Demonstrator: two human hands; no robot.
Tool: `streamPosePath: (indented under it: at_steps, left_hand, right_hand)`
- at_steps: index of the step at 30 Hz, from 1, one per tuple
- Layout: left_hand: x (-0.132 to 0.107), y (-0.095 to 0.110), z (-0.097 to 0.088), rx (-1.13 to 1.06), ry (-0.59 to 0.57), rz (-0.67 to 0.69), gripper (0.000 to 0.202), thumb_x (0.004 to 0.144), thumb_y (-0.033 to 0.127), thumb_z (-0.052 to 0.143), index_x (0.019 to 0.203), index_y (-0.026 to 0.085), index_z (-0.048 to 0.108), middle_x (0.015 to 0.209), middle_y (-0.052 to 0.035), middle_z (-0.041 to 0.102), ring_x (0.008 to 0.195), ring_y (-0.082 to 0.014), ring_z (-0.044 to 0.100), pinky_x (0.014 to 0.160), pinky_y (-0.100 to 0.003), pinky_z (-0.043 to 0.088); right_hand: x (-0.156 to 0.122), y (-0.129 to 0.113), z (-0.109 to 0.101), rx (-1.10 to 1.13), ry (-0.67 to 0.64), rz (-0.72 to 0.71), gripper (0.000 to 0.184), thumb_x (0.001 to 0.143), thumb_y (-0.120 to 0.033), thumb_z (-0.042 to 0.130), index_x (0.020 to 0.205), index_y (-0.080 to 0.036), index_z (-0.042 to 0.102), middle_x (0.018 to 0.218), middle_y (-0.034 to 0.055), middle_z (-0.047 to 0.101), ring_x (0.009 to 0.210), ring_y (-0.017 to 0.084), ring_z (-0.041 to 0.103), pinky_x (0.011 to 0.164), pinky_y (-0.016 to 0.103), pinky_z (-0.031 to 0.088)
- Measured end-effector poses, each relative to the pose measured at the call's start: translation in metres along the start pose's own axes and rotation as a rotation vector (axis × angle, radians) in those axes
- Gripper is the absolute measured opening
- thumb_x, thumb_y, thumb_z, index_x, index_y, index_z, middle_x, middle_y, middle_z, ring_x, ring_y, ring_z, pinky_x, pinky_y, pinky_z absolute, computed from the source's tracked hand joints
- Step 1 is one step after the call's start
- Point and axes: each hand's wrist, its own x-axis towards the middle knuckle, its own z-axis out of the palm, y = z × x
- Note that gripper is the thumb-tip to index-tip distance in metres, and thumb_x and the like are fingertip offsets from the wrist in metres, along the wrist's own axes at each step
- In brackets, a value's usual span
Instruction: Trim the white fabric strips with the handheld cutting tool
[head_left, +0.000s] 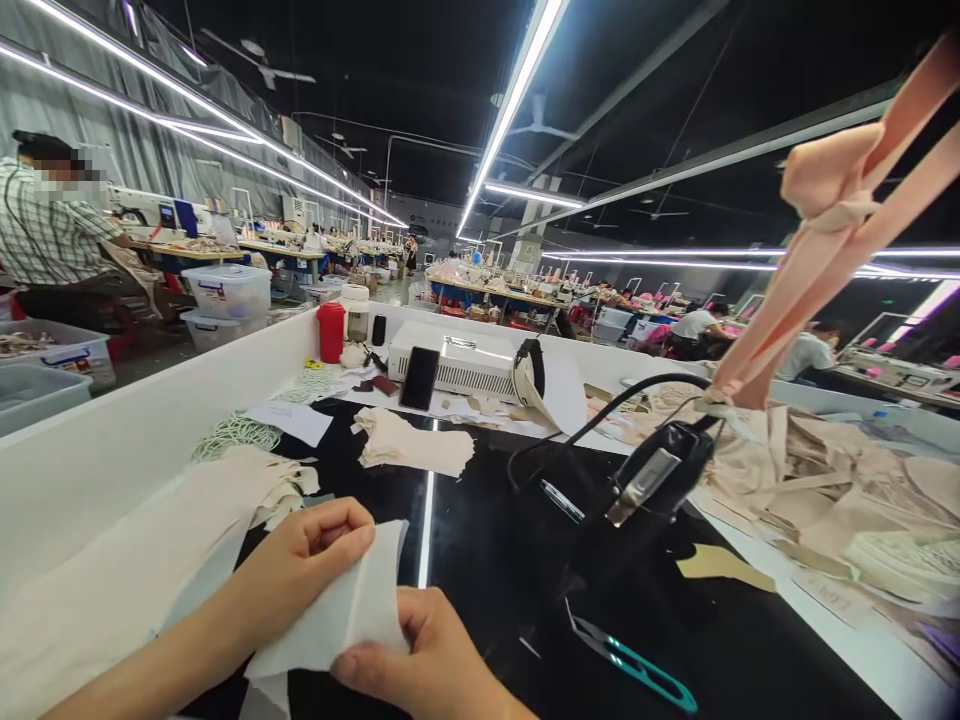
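Both my hands hold one small piece of white fabric (pixel 352 610) just above the black tabletop (pixel 510 560) at the near edge. My left hand (pixel 300 570) pinches its upper left corner with curled fingers. My right hand (pixel 427 660) grips its lower right edge, thumb on top. A pile of similar pale fabric pieces (pixel 150 560) lies to the left of my hands. Another small stack (pixel 412 445) lies further back on the table.
Teal thread snips (pixel 637 670) lie to the right of my hands. A black corded hand tool (pixel 652 480) stands mid-table, beige straps (pixel 825 240) hanging above it. Beige garment pieces (pixel 840 490) are heaped at right. A white machine (pixel 465 365), phone (pixel 418 378) and red cup (pixel 331 332) stand at the back. Other workers sit at distant tables.
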Motion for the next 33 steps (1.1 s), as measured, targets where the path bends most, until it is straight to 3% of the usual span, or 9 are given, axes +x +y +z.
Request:
streamPosePath:
  at_steps: [7,12,15,18,20,23,27,30,33]
  left_hand:
    - [0.005,-0.002,-0.005,0.231,0.046,0.228,0.039,0.1,0.052,0.055,0.079,0.02,0.066,0.071,0.0019,0.06,0.066,-0.0147,0.052,0.061,-0.023,0.039]
    - [0.003,0.005,-0.009,0.517,0.127,0.726,0.026,0.109,0.036,0.052,0.103,0.027,0.075,0.079,0.0014,0.07,0.067,-0.0134,0.06,0.064,-0.024,0.04]
    - [0.0,0.001,0.001,0.805,-0.001,0.953,0.028,0.113,0.038,0.05,0.103,0.028,0.074,0.073,0.0016,0.067,0.06,-0.0133,0.055,0.055,-0.028,0.032]
    - [-0.001,-0.017,0.021,0.915,-0.113,1.059,0.03,0.116,0.042,0.044,0.108,0.024,0.068,0.084,-0.0005,0.073,0.061,-0.0139,0.057,0.057,-0.029,0.038]
    - [-0.001,-0.03,0.033,0.879,-0.092,1.06,0.026,0.115,0.043,0.048,0.114,0.023,0.065,0.101,-0.0036,0.076,0.083,-0.0178,0.068,0.075,-0.03,0.048]
    - [0.001,-0.044,0.044,0.843,-0.065,0.99,0.027,0.109,0.047,0.061,0.12,0.023,0.065,0.12,-0.0056,0.075,0.104,-0.0221,0.07,0.096,-0.033,0.051]
    - [0.0,-0.044,0.045,0.86,-0.114,0.963,0.026,0.107,0.045,0.066,0.121,0.023,0.066,0.122,-0.0047,0.074,0.106,-0.0214,0.069,0.101,-0.032,0.051]
    - [-0.002,-0.04,0.043,0.884,-0.148,0.938,0.028,0.105,0.041,0.069,0.126,0.022,0.064,0.123,-0.0047,0.074,0.107,-0.0218,0.069,0.102,-0.032,0.051]
    - [-0.003,-0.039,0.043,0.873,-0.166,0.909,0.033,0.102,0.038,0.074,0.129,0.022,0.064,0.122,-0.0045,0.073,0.108,-0.0222,0.068,0.103,-0.033,0.052]
  right_hand:
    - [-0.001,-0.001,-0.01,-0.246,-0.005,-0.101,0.047,0.084,-0.06,0.076,0.07,-0.018,0.061,0.073,-0.0032,0.052,0.069,0.012,0.046,0.065,0.026,0.04]
    - [-0.002,-0.01,-0.04,-0.607,0.166,-0.227,0.023,0.103,-0.031,0.056,0.095,-0.022,0.076,0.091,0.0021,0.068,0.089,0.02,0.063,0.085,0.031,0.05]
    - [0.001,-0.007,-0.065,-0.842,0.246,-0.272,0.035,0.101,-0.012,0.047,0.114,-0.024,0.077,0.103,0.006,0.073,0.096,0.022,0.069,0.087,0.034,0.054]
    - [0.006,0.0,-0.082,-1.06,0.283,-0.315,0.044,0.099,-0.004,0.044,0.12,-0.025,0.077,0.107,0.0067,0.076,0.097,0.023,0.072,0.085,0.035,0.058]
    - [0.009,0.005,-0.089,-1.196,0.305,-0.343,0.045,0.098,-0.001,0.045,0.121,-0.024,0.077,0.107,0.0065,0.078,0.096,0.024,0.073,0.084,0.037,0.06]
    - [0.01,0.009,-0.099,-1.385,0.377,-0.378,0.048,0.094,0.005,0.047,0.123,-0.02,0.076,0.115,0.0108,0.079,0.1,0.03,0.074,0.085,0.044,0.061]
    - [0.003,0.012,-0.101,-1.561,0.465,-0.46,0.056,0.088,0.011,0.044,0.13,-0.015,0.071,0.128,0.0185,0.076,0.117,0.036,0.071,0.087,0.047,0.061]
    - [-0.003,0.016,-0.09,-1.612,0.399,-0.569,0.054,0.09,0.01,0.048,0.128,-0.02,0.07,0.127,0.0118,0.077,0.116,0.031,0.073,0.092,0.043,0.061]
    - [-0.005,0.018,-0.079,-1.629,0.327,-0.632,0.044,0.093,0.006,0.05,0.117,-0.023,0.073,0.109,0.0038,0.081,0.096,0.024,0.078,0.082,0.037,0.062]
